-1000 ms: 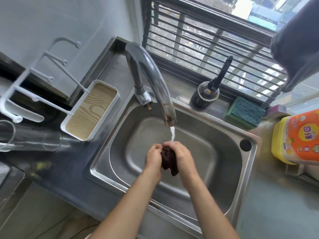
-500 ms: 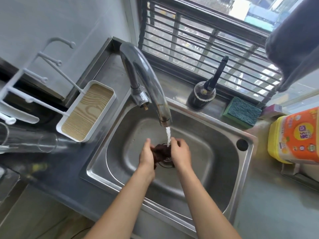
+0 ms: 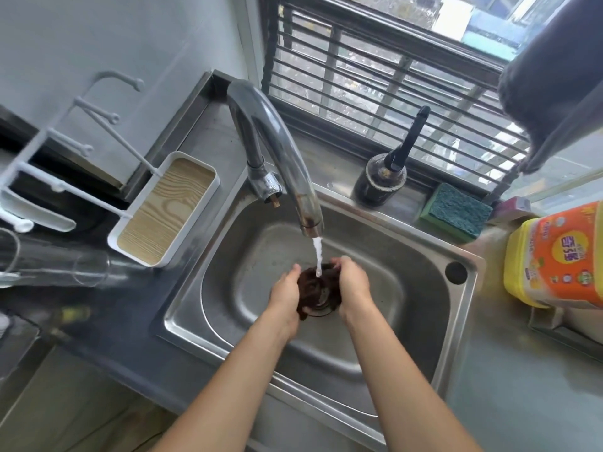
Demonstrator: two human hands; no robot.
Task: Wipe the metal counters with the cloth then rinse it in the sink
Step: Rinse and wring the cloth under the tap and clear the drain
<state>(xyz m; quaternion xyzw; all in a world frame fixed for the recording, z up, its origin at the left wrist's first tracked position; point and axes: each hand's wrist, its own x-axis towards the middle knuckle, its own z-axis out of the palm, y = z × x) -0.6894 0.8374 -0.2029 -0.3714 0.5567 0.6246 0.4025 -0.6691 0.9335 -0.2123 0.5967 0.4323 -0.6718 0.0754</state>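
Left hand and right hand both grasp the bunched dark brown cloth under running water in the stainless steel sink. Rinse underway; wiping judged done, wringing likely left.

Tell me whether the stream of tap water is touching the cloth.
Touching. The head view shows the water stream running from the faucet onto the dark cloth held between both hands.

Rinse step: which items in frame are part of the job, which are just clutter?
In use: cloth, left hand, right hand, tap with water running, sink.

Clutter: sponge, yellow jug, dark bottle, white rack, glass.
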